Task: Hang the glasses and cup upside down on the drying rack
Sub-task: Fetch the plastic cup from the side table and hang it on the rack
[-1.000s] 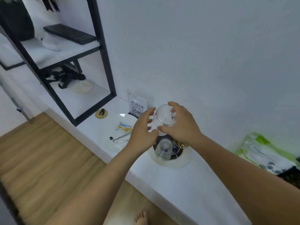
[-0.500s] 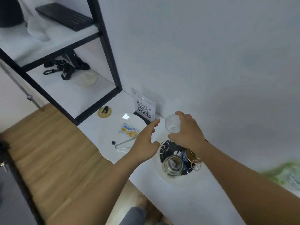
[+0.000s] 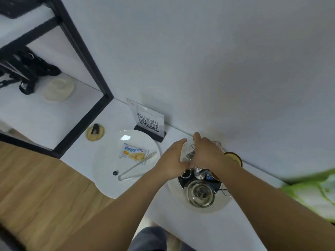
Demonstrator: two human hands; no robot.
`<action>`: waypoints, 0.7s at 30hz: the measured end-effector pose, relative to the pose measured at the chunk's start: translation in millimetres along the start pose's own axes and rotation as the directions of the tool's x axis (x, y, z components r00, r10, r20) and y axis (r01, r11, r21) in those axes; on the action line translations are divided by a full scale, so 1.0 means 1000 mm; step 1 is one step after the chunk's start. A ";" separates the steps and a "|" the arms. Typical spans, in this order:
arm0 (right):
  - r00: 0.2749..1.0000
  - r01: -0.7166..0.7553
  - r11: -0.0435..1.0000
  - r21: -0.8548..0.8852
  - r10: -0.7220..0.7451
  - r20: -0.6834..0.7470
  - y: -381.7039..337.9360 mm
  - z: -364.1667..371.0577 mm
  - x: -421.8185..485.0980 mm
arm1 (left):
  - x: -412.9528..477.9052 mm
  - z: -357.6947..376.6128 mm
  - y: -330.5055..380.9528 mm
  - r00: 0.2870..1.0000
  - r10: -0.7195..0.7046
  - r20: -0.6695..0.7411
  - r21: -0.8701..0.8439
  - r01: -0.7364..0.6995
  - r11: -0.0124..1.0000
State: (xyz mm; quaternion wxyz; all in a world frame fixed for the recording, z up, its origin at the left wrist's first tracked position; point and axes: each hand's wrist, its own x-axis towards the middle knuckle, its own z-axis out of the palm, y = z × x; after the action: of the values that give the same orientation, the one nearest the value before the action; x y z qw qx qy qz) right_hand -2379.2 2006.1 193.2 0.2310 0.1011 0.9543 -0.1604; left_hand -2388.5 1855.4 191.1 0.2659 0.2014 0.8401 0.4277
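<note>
Lowered since the earlier frame, the clear glass (image 3: 188, 151) is now just above the drying rack (image 3: 217, 205), at its far side. The right hand (image 3: 208, 154) has its fingers clamped round it, while the left hand (image 3: 170, 163) lays near-straight fingers against its side. A second glass (image 3: 200, 193) stands inverted on the rack. The white plate (image 3: 108, 160) on the tabletop holds a snack packet (image 3: 133, 153) and tongs (image 3: 136, 169).

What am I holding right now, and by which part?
A clear glass, right hand curled round its side; left hand beside it, contact unclear.

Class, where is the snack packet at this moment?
Head view: the snack packet lies on the white plate, left of the drying rack, beside the clear tongs.
</note>
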 end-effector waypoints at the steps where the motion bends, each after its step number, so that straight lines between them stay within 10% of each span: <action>1: 1.000 0.004 1.000 -0.014 -0.004 0.005 -0.002 0.001 0.001 | 0.004 0.002 0.000 1.000 -0.002 0.024 0.019 0.001 1.000; 6: 0.998 0.028 0.995 0.091 -0.033 0.049 0.003 -0.020 -0.004 | 0.022 0.007 -0.004 0.999 0.004 0.038 0.093 -0.008 0.996; 10: 0.937 0.020 0.925 0.380 0.115 -0.329 0.047 -0.047 -0.031 | 0.025 0.006 -0.006 0.998 0.034 0.054 0.175 -0.043 0.984; 16: 0.984 -0.170 0.868 0.467 0.127 0.122 0.113 -0.024 -0.072 | 0.036 0.005 -0.004 0.997 0.040 0.072 0.259 -0.057 0.964; 21: 0.994 -0.084 0.896 0.437 0.104 -0.024 0.111 -0.002 -0.075 | 0.039 0.005 -0.002 0.995 0.060 0.085 0.277 -0.082 0.957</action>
State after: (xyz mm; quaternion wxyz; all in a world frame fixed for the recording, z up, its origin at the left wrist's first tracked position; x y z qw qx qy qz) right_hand -2284.5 2100.6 201.9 0.1878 0.1998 0.8935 -0.3555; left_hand -2415.4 1879.6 176.6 0.2507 0.2830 0.8738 0.3058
